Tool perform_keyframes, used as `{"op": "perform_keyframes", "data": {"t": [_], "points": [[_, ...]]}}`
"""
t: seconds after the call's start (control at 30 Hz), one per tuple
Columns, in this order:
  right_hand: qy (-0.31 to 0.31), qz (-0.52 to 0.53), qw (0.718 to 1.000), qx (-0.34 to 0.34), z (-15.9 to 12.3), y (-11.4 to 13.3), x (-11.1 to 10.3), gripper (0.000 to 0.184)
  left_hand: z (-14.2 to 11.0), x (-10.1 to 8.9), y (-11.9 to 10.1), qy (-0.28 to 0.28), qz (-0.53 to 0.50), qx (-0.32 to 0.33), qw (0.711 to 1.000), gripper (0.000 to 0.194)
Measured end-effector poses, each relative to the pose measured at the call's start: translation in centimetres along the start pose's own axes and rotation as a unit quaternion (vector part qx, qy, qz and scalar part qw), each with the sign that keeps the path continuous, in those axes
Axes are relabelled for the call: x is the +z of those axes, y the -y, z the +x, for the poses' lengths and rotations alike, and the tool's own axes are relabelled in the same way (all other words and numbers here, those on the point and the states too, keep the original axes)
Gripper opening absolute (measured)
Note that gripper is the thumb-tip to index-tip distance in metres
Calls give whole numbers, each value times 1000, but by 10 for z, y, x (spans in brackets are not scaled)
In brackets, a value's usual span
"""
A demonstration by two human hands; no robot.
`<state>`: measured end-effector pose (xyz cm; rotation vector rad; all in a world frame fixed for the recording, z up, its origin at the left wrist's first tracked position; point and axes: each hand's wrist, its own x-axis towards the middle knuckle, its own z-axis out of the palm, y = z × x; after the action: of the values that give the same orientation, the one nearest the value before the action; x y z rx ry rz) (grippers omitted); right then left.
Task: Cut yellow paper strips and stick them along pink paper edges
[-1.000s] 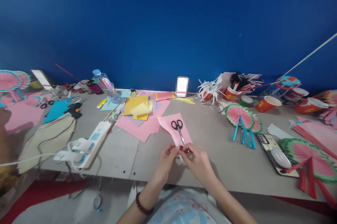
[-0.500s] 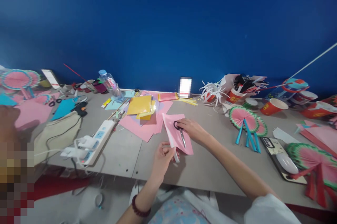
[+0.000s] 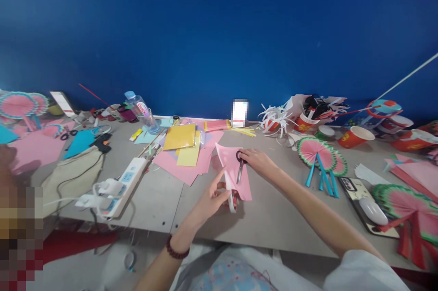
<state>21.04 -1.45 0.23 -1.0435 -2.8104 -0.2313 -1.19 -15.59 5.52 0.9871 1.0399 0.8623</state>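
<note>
A sheet of pink paper point(image 3: 243, 186) lies in front of me with its left edge raised in a pale strip. My right hand point(image 3: 256, 162) is at the sheet's upper right, its fingers closed on the dark handles of a pair of scissors point(image 3: 239, 174). The metal blades point down toward me over the paper. My left hand point(image 3: 210, 200) is beside the raised edge with thumb and forefinger apart, the fingertips close to the strip. Just past the thumb, a roll of tape point(image 3: 233, 203) stands at the paper's near edge, partly hidden.
Yellow paper packs point(image 3: 179, 137) and pink sheets lie left of centre, near a power strip point(image 3: 127, 186) and a plastic bottle point(image 3: 141, 111). Pink pleated fans point(image 3: 316, 154), a phone point(image 3: 352, 190), a mouse point(image 3: 372, 211) and red paper cups point(image 3: 356, 137) are at right. Another person's hand point(image 3: 7, 158) shows far left.
My left hand has opened from a pinch at the paper's lower left corner, its forefinger now stretched along the edge. My right hand and the scissors have shifted slightly right.
</note>
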Motion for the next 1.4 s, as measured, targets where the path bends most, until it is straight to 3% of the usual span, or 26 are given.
{"op": "perform_keyframes", "data": {"t": [0.1, 0.2, 0.3, 0.37, 0.4, 0.47, 0.53, 0.6, 0.67, 0.77, 0.87, 1.03, 1.17, 1.27, 1.4], "points": [[4, -6, 1000, 0, -4, -12, -3, 27, 9, -4, -5, 30, 69, 9, 997, 46], [15, 16, 1000, 8, -11, -22, -9, 24, 16, -7, -9, 30, 107, 15, 994, 43], [4, 104, 991, 85, -25, -32, -19, 25, 22, -9, -13, 27, 111, 22, 993, 45], [-13, 215, 963, 163, -36, -35, -26, 25, 27, -10, -14, 26, 101, 31, 994, 49], [-23, 287, 937, 197, -42, -34, -29, 25, 29, -10, -14, 28, 98, 37, 994, 52], [-34, 451, 859, 240, -52, -28, -37, 29, 35, -10, -15, 42, 99, 46, 993, 56], [-27, 588, 770, 248, -61, -14, -43, 36, 43, -8, -14, 57, 110, 48, 991, 57], [-26, 672, 698, 247, -68, 4, -48, 40, 52, -5, -11, 60, 114, 49, 991, 57], [-35, 721, 645, 250, -75, 22, -48, 44, 59, -3, -8, 54, 102, 54, 992, 58], [-39, 760, 590, 269, -85, 43, -43, 48, 63, -3, -3, 49, 92, 64, 992, 57], [9, 751, 598, 281, -95, 52, -40, 47, 61, -6, 1, 57, 82, 62, 993, 59], [65, 669, 678, 296, -105, 47, -49, 41, 59, -8, 8, 56, 6, 62, 996, 74], [105, 614, 721, 304, -110, 42, -61, 38, 62, -7, 12, 56, -25, 72, 996, 68], [153, 602, 723, 302, -113, 39, -64, 38, 62, -8, 14, 59, 1, 93, 994, 56], [210, 631, 685, 297, -116, 36, -58, 41, 61, -8, 15, 73, 22, 96, 992, 53]]}}
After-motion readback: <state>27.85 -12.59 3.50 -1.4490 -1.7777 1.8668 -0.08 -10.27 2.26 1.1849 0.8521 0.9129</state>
